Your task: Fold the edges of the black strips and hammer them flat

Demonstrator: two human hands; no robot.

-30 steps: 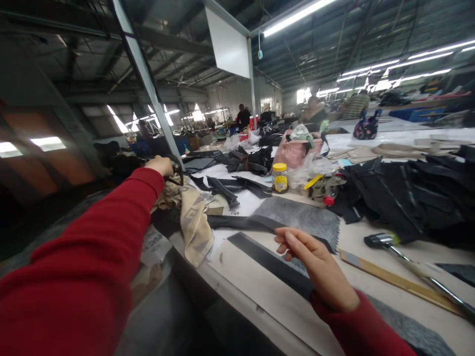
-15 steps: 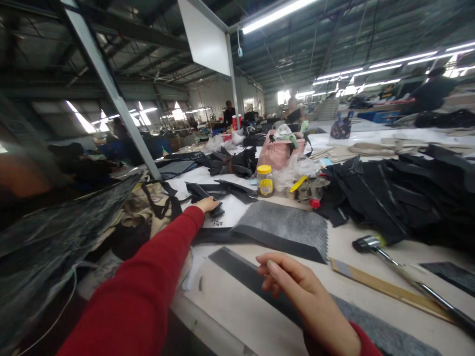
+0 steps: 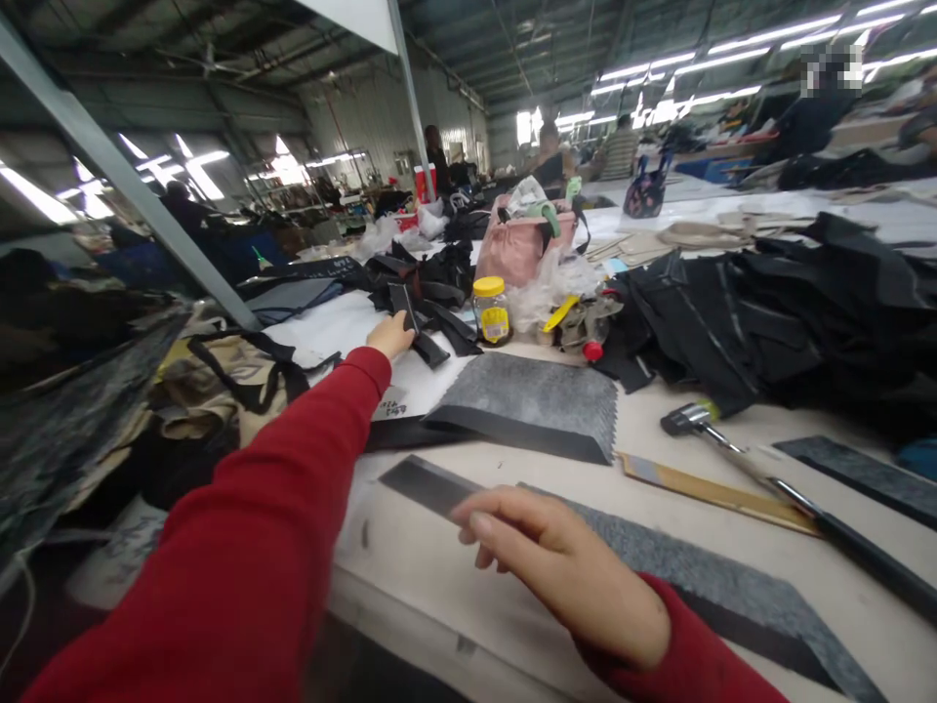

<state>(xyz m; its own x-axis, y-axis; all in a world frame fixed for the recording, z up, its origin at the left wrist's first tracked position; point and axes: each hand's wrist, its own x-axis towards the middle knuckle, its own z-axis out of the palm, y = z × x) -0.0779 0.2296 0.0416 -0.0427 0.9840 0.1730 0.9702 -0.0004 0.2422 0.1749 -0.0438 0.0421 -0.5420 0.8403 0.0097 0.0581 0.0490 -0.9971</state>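
Observation:
My left hand (image 3: 391, 336) reaches forward over the table, fingers closed on a black fabric strip (image 3: 405, 305). More black pieces lie beside it, and part of the strip is hidden behind the hand. Closer to me, my right hand (image 3: 563, 561) hovers with loosely curled fingers and seems to hold nothing. Behind its fingertips lies a dark flat strip (image 3: 421, 482). A grey felt-like strip with a black edge (image 3: 680, 547) stretches to the right of that hand. Between my hands and the jar is a wider grey piece (image 3: 523, 395) with a zigzag side and black border.
A yellow-lidded jar (image 3: 491, 310) stands near a pink bag (image 3: 523, 239). At right are a heap of black pieces (image 3: 768, 303), a hammer (image 3: 791, 498) and a wooden ruler (image 3: 717, 495). A metal post (image 3: 139, 181) rises at left, above a beige bag (image 3: 197, 395).
My left hand has moved farther forward and now lifts a black strip partly upright. The view has turned slightly right. My right hand stays low with curled fingers.

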